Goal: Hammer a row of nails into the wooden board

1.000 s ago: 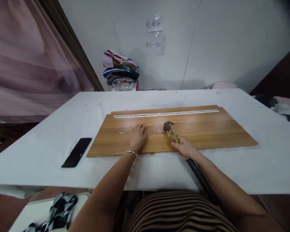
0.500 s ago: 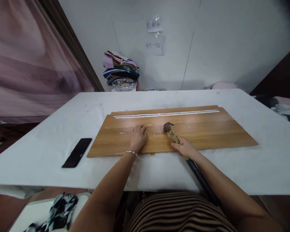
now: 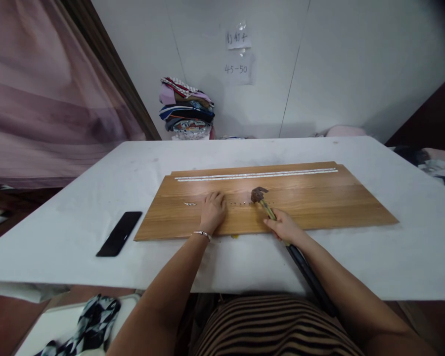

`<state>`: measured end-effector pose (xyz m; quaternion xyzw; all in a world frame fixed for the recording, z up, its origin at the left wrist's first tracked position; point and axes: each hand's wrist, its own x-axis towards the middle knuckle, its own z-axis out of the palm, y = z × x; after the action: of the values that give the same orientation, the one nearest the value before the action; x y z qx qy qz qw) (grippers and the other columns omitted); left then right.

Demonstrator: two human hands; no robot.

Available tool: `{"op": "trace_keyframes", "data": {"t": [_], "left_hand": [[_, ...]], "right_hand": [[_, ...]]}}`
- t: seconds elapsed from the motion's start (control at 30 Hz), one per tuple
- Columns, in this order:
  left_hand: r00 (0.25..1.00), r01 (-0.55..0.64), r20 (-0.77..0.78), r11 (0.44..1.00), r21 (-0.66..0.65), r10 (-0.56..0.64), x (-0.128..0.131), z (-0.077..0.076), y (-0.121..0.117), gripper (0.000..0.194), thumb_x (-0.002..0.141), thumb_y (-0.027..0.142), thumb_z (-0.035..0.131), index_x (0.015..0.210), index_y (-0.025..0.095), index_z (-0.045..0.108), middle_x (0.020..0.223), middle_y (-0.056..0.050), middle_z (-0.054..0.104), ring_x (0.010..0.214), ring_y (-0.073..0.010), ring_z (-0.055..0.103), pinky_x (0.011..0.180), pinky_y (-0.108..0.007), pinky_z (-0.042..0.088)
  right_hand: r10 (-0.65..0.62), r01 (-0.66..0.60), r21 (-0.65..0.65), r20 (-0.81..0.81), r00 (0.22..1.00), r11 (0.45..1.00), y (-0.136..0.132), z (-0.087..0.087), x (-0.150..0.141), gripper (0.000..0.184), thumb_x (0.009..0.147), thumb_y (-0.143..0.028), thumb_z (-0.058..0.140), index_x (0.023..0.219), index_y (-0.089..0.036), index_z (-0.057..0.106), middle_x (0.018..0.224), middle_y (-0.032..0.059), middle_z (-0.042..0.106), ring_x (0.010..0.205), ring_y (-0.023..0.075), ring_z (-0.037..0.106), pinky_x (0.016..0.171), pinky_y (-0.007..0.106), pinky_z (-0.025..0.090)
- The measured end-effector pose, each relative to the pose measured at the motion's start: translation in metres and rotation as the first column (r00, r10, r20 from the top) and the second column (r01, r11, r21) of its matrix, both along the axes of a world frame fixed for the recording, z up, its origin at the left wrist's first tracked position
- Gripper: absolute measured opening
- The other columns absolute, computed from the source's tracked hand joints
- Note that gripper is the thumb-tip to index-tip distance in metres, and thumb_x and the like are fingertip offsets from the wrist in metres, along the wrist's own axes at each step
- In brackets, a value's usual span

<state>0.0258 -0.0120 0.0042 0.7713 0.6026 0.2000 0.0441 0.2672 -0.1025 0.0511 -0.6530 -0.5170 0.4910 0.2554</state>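
A wide wooden board (image 3: 311, 200) lies flat on the white table. My left hand (image 3: 212, 210) rests palm down on it, fingers stretched out and fairly close together. Just left of that hand is a small group of loose nails (image 3: 190, 203). My right hand (image 3: 284, 225) is wrapped round the handle of a claw hammer (image 3: 258, 194), part-way along. The hammer's rusty head is over the middle of the board, at a row of small nails (image 3: 240, 203); whether it touches one I cannot tell. The hammer's black grip runs back beneath my right forearm.
Two white strips (image 3: 255, 175) run along the board's far part. A black phone (image 3: 119, 234) lies on the table (image 3: 81, 207) left of the board. Behind the table stands a pile of folded cloth (image 3: 187, 111) against the wall, below paper signs (image 3: 239, 69).
Hardly anything differs. The whole view has shifted very slightly; both hands and the hammer keep their places on the board.
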Motion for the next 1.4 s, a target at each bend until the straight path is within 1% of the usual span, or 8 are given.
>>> {"op": "trace_keyframes", "data": {"t": [0.13,0.3,0.6,0.73,0.83,0.93,1.13,1.4], "left_hand": [[1.000,0.004,0.016,1.000,0.010,-0.004,0.0003,0.0000,-0.0002,0.028,0.094,0.021,0.048,0.110,0.022,0.070,0.127,-0.011,0.067,0.124,-0.0264,0.056,0.110,-0.044,0.041],[1.000,-0.001,0.010,1.000,0.005,0.001,0.0007,0.0004,-0.0003,0.027,0.094,0.020,0.048,0.109,0.021,0.070,0.127,-0.011,0.068,0.122,-0.0257,0.057,0.109,-0.043,0.041],[1.000,0.000,0.017,1.000,0.008,0.000,0.0014,0.0021,-0.0013,0.030,0.094,0.020,0.046,0.112,0.022,0.070,0.127,-0.010,0.068,0.123,-0.0255,0.056,0.110,-0.043,0.041],[1.000,-0.003,0.007,1.000,0.003,0.003,0.0014,0.0022,-0.0012,0.030,0.094,0.021,0.046,0.112,0.022,0.071,0.127,-0.011,0.067,0.125,-0.0266,0.056,0.111,-0.045,0.041],[1.000,0.002,0.004,1.000,0.002,-0.002,0.0011,0.0017,-0.0008,0.029,0.094,0.022,0.046,0.111,0.022,0.071,0.128,-0.011,0.067,0.125,-0.0269,0.056,0.111,-0.045,0.041],[1.000,0.004,0.009,1.000,0.014,-0.004,0.0006,0.0007,-0.0005,0.029,0.094,0.021,0.046,0.110,0.022,0.071,0.128,-0.010,0.067,0.124,-0.0258,0.056,0.111,-0.044,0.041],[1.000,0.008,-0.003,1.000,0.016,-0.008,0.0005,0.0006,-0.0008,0.029,0.095,0.022,0.046,0.111,0.021,0.070,0.128,-0.011,0.067,0.125,-0.0258,0.056,0.111,-0.043,0.041],[1.000,0.001,-0.006,1.000,0.002,-0.001,0.0016,0.0035,-0.0020,0.029,0.094,0.020,0.046,0.111,0.020,0.070,0.129,-0.012,0.067,0.124,-0.0266,0.057,0.110,-0.044,0.042]], "right_hand": [[0.015,-0.015,-0.016,0.029,0.999,1.000,-0.0003,0.0013,-0.0007,0.005,0.091,-0.017,0.053,0.090,-0.021,0.050,0.035,-0.0125,0.040,0.030,0.0106,0.037,0.037,0.021,0.027],[0.018,-0.018,0.008,0.016,1.000,1.000,0.0001,0.0006,0.0003,0.005,0.091,-0.018,0.054,0.091,-0.021,0.051,0.035,-0.0123,0.041,0.031,0.0109,0.037,0.037,0.021,0.027],[0.013,-0.013,0.005,0.028,1.000,1.000,0.0006,-0.0011,0.0005,0.013,0.091,-0.017,0.054,0.084,-0.023,0.045,0.035,-0.0127,0.040,0.030,0.0099,0.037,0.036,0.019,0.026],[0.016,-0.016,0.007,0.034,0.999,1.000,0.0011,-0.0023,0.0012,0.010,0.091,-0.017,0.053,0.086,-0.022,0.046,0.036,-0.0121,0.040,0.031,0.0103,0.037,0.036,0.020,0.027],[0.017,-0.017,-0.002,0.031,0.999,1.000,0.0017,-0.0044,0.0019,0.005,0.091,-0.018,0.055,0.091,-0.021,0.051,0.036,-0.0118,0.040,0.030,0.0107,0.038,0.036,0.020,0.027],[0.021,-0.021,0.007,0.010,1.000,1.000,0.0013,-0.0049,0.0021,0.007,0.090,-0.020,0.057,0.096,-0.019,0.053,0.037,-0.0118,0.041,0.031,0.0107,0.039,0.036,0.019,0.027],[0.022,-0.022,-0.012,0.042,0.999,1.000,0.0009,-0.0028,0.0004,0.004,0.091,-0.019,0.053,0.091,-0.021,0.050,0.037,-0.0116,0.041,0.031,0.0108,0.038,0.036,0.020,0.028],[0.017,-0.017,0.003,0.026,1.000,1.000,0.0015,-0.0055,0.0012,0.005,0.090,-0.021,0.055,0.094,-0.019,0.053,0.037,-0.0119,0.040,0.030,0.0109,0.038,0.037,0.020,0.027]]}}
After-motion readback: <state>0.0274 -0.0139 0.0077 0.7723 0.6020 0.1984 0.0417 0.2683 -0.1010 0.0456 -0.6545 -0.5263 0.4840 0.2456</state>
